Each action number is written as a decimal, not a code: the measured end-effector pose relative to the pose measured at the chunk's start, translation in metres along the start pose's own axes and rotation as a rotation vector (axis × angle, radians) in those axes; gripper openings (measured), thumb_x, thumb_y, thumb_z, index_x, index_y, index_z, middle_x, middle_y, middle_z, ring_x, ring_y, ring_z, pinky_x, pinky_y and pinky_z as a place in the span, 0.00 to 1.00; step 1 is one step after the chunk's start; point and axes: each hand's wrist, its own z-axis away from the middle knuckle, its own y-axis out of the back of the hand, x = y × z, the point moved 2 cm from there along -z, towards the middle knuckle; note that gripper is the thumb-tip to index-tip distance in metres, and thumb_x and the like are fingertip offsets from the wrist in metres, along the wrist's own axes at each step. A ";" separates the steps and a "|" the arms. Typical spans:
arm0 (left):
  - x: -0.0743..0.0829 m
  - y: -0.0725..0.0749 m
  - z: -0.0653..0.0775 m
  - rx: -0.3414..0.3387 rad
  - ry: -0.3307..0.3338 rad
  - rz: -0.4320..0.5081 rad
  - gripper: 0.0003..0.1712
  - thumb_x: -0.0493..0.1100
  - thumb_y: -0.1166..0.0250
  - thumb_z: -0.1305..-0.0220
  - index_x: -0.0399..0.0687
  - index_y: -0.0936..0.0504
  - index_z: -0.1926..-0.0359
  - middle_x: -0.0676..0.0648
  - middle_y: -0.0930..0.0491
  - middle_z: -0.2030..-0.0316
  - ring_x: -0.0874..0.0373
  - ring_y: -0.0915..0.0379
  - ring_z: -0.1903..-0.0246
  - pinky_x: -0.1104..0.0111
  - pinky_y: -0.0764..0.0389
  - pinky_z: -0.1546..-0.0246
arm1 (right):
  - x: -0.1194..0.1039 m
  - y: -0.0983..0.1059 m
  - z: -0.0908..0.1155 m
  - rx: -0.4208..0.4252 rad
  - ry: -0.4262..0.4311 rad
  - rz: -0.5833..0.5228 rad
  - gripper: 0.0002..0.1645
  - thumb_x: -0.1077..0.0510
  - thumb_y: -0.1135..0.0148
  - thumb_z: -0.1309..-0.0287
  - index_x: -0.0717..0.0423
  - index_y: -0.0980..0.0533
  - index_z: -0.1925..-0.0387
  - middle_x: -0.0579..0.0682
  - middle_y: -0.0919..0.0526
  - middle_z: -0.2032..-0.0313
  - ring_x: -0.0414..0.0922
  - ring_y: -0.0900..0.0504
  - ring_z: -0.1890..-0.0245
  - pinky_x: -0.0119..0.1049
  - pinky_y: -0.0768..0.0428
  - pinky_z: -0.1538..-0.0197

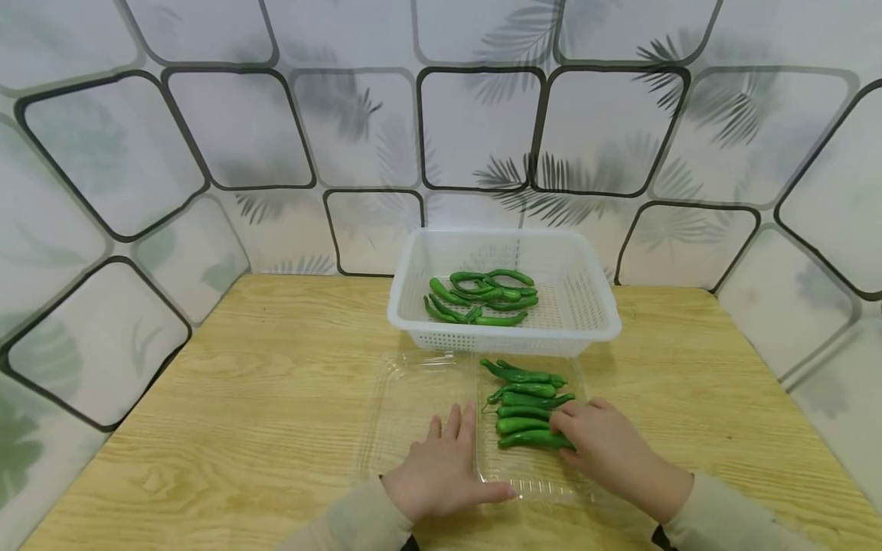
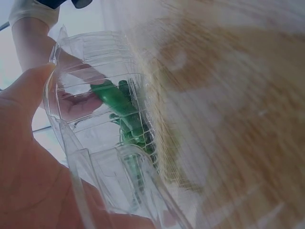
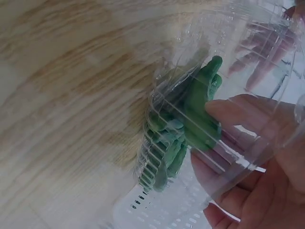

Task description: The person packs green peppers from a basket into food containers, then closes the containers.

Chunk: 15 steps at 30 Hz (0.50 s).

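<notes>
Behind everything stands the pale wall (image 1: 365, 122) with dark rounded outlines and grey leaf prints, and it meets the far edge of the yellow wood-grain tabletop (image 1: 262, 367). The wood runs wide to my left and my right, up to the side edges. Near the far edge is the white rectangular plastic basket (image 1: 579, 295) with perforated walls, holding a loose heap of green peppers (image 1: 499, 321). Just in front of it lies the clear plastic hinged container (image 1: 544, 487), opened flat into two halves. My hands are apart. My left hand (image 1: 444, 467) has its fingers straight and spread at the middle seam, with the thumb pointing along the front edge. My right hand (image 1: 609, 448) pinches the right end of the nearest long green pepper (image 1: 529, 439), in the right half. Beyond it, more slender green peppers (image 1: 530, 400) lie crosswise in a row; a strip of plastic floor shows between them and the ridged front wall.
</notes>
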 end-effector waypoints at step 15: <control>0.000 0.000 -0.001 -0.019 0.016 0.028 0.69 0.82 0.46 0.58 0.42 0.58 0.27 0.35 0.52 0.31 0.31 0.53 0.36 0.36 0.37 0.52 | -0.007 -0.009 -0.003 -0.016 -0.029 0.171 0.20 0.59 0.24 0.70 0.53 0.28 0.74 0.46 0.24 0.76 0.44 0.23 0.74 0.42 0.31 0.66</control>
